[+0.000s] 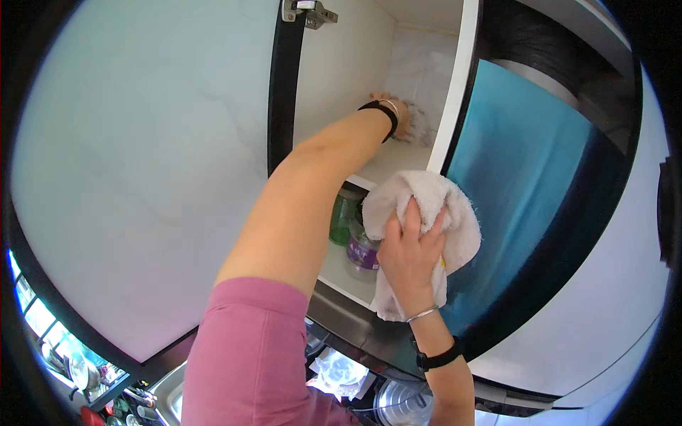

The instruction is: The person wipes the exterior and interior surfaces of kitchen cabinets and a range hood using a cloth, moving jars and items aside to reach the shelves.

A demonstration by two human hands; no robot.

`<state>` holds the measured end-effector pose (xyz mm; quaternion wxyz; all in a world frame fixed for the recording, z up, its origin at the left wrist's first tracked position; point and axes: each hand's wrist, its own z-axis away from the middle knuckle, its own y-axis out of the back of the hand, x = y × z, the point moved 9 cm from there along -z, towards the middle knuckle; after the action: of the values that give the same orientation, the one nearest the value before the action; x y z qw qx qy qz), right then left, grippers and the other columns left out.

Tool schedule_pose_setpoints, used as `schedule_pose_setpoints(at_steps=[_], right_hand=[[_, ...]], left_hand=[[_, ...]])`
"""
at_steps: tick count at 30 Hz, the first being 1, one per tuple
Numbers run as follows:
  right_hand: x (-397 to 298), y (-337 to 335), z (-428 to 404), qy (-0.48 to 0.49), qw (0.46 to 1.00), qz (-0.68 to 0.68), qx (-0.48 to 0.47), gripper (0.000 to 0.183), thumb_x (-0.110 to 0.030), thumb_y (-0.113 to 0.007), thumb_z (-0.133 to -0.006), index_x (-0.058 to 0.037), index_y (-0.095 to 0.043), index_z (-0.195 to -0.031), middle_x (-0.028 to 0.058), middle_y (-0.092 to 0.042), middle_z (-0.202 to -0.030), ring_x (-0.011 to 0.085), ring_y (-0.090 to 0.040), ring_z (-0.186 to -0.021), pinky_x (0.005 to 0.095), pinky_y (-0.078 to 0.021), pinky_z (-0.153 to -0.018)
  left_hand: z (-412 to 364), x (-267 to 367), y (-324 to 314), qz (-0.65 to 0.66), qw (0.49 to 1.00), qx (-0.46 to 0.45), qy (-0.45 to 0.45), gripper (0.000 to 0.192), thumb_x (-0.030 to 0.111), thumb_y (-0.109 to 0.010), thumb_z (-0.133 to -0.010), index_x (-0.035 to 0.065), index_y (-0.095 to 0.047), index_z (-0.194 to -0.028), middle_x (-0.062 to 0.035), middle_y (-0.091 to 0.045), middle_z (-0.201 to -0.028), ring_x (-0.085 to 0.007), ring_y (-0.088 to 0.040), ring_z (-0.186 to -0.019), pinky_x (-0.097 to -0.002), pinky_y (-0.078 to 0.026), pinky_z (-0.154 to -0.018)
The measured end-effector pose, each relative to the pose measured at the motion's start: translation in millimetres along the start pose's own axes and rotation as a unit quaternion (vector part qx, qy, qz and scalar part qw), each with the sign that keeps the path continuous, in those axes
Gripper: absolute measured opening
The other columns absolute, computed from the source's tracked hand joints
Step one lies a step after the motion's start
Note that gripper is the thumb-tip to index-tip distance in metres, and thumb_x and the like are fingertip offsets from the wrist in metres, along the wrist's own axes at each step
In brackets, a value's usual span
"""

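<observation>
My left hand [397,114] reaches deep into the upper compartment of an open wall cabinet [346,69], near its back wall. A black band and a thin bracelet circle that wrist. The fingers are partly hidden, and I cannot tell whether they hold anything. Lower and to the right, my right hand [413,253] grips a white terry towel [461,234] against the cabinet's front edge. In the lower compartment, left of the towel, stand a green glass jar [341,218] and a clear container with a purple label [363,250].
The open cabinet door [154,160] spans the left side, with a metal hinge [314,13] at the top. A blue panel [517,175] covers part of the neighbouring section on the right. Below are a metal pot lid [402,402], a plastic bag [341,370] and a sink [173,396].
</observation>
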<state>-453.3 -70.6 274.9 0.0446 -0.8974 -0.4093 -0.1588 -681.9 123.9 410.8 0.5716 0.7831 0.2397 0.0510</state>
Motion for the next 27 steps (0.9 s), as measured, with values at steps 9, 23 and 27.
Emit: schedule_pose_setpoints(at_steps=[9,23,27], right_hand=[[-3,0,1,0.010,1.000,-0.027,-0.003,0.031,-0.008,-0.061,-0.067,-0.0088,-0.061,-0.098,0.0140,-0.047,-0.130,0.0521,-0.040,-0.118,0.0544,-0.0439,-0.084],[-7,1,-5,0.031,0.998,-0.053,-0.030,0.037,-0.011,-0.067,-0.063,-0.0118,-0.060,-0.100,0.0145,-0.044,-0.133,0.0530,-0.043,-0.113,0.0558,-0.0431,-0.090],[-5,-1,-1,0.031,0.998,-0.042,-0.045,0.048,-0.011,-0.066,-0.064,-0.0097,-0.060,-0.112,0.0202,-0.042,-0.134,0.0493,-0.041,-0.115,0.0571,-0.0309,-0.104]], left_hand=[[21,-5,12,0.141,0.987,-0.071,-0.005,0.097,0.059,-0.080,-0.058,0.0001,-0.052,-0.130,-0.0258,-0.049,-0.133,-0.0382,-0.048,-0.122,-0.0436,-0.037,-0.104],[194,-41,38,0.566,0.751,0.310,0.140,0.039,0.008,-0.060,-0.075,-0.0080,-0.056,-0.111,-0.0295,-0.052,-0.115,-0.0421,-0.051,-0.112,-0.0424,-0.040,-0.097],[301,-32,-11,0.545,0.607,0.558,0.155,0.038,-0.003,-0.054,-0.070,-0.0046,-0.044,-0.106,-0.0226,-0.043,-0.109,-0.0408,-0.046,-0.105,-0.0440,-0.039,-0.092]])
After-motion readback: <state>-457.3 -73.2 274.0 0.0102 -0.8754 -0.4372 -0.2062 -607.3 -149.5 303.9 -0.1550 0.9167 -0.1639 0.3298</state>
